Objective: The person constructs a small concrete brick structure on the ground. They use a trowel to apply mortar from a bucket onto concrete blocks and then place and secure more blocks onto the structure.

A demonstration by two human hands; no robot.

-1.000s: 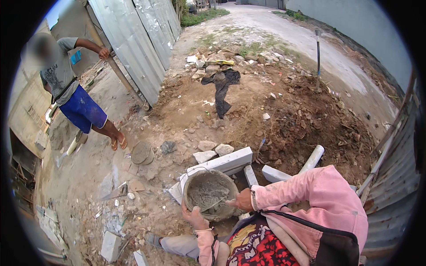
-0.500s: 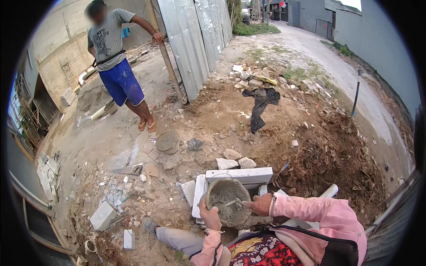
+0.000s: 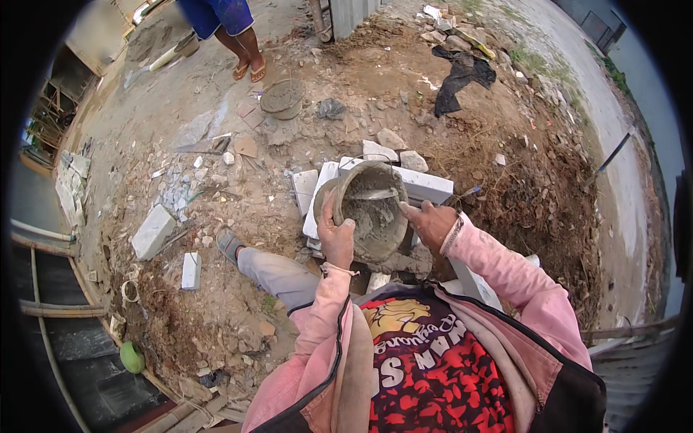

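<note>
A round bucket (image 3: 338,209) of wet grey mortar (image 3: 372,220) stands tilted in front of me, its mouth facing up toward me. My left hand (image 3: 336,235) grips its left rim, thumb over the edge. At the right rim is my right hand (image 3: 432,225), its fingers curled round what looks like a trowel's handle, mostly hidden. The trowel's blade (image 3: 375,193) lies across the mortar inside. White blocks (image 3: 426,186) frame the spot behind and left of the bucket, and wet mortar (image 3: 404,264) is spread just below it.
Rubble stones (image 3: 379,151) lie behind the blocks. A second bucket (image 3: 282,99) stands farther off, near a person's sandalled feet (image 3: 249,68). Loose white blocks (image 3: 153,232) rest on the left. Dug soil (image 3: 534,195) and a black cloth (image 3: 462,78) are to the right.
My view has tipped downward, so the scene sits higher and the standing person's upper body is out of frame. The bucket leans more toward me, with both hands still at its rim.
</note>
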